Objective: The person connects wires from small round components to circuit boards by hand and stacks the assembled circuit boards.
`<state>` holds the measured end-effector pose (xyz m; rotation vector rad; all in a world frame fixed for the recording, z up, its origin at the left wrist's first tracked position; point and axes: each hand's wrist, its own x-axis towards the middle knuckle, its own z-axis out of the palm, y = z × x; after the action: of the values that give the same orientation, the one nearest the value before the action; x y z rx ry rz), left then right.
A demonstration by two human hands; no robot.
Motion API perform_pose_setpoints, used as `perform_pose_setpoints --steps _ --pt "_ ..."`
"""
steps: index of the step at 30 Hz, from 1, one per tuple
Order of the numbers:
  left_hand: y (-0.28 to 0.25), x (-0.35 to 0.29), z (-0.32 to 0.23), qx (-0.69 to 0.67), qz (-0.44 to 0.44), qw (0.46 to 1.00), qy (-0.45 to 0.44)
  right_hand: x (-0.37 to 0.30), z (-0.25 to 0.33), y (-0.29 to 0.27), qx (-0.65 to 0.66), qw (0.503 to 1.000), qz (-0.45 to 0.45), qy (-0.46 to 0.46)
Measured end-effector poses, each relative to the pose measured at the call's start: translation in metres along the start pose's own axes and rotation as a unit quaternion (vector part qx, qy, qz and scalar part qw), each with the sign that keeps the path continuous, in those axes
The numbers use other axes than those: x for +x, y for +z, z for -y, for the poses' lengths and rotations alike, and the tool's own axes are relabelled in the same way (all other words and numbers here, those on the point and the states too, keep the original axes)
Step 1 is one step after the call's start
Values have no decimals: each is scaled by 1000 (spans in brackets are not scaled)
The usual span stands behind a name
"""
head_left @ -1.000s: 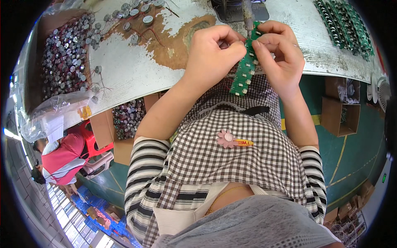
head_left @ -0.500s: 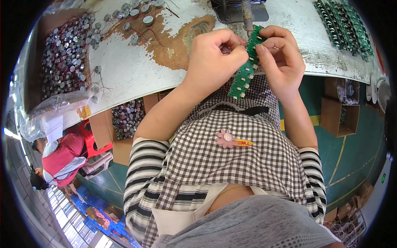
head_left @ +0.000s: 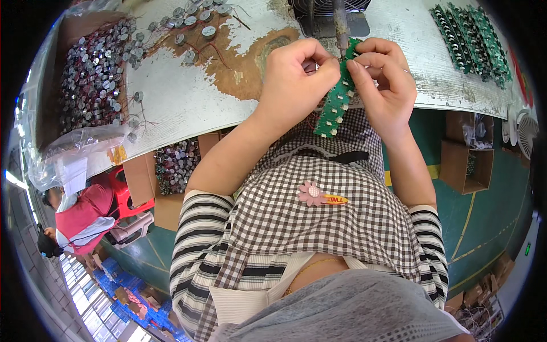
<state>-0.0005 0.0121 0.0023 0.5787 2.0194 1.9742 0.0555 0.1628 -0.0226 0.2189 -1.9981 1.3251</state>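
Observation:
A green circuit board strip [head_left: 332, 111] with small white connectors slants over the table's near edge. My right hand [head_left: 384, 85] has thumb and fingers closed on its upper right side. My left hand [head_left: 299, 80] is pinched at the board's left edge. Something small and dark shows inside its curled fingers, mostly hidden, and I cannot make out what it is. Just above the board's upper end, between my hands, points the metal tip of what looks like a soldering iron [head_left: 340, 28]. Whether the tip touches the board is hard to tell.
Loose round metal parts with red wires [head_left: 209, 32] lie at the back left, near a box full of them [head_left: 94, 80]. Several green board strips [head_left: 473, 43] sit at the far right. A fan [head_left: 330, 4] stands behind the iron. A person [head_left: 85, 219] sits at left.
The board and both hands keep nearly the same place. The iron's tip shows slightly lower in the picture, and the table things have shifted a little with the view.

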Motion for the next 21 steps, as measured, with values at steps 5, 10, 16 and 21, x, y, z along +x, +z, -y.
perform_pose_setpoints --steps 5,10,16,21 --pt "1 -4 0 33 -1 999 -5 -5 4 0 18 999 -3 28" --pt "3 -6 4 42 6 999 23 -12 6 -2 54 995 3 82" --pt "-30 -2 -1 239 -6 951 194 -16 6 -1 82 990 -4 116" --pt "-129 17 -10 400 -272 801 352 -18 0 -1 47 995 -10 91"
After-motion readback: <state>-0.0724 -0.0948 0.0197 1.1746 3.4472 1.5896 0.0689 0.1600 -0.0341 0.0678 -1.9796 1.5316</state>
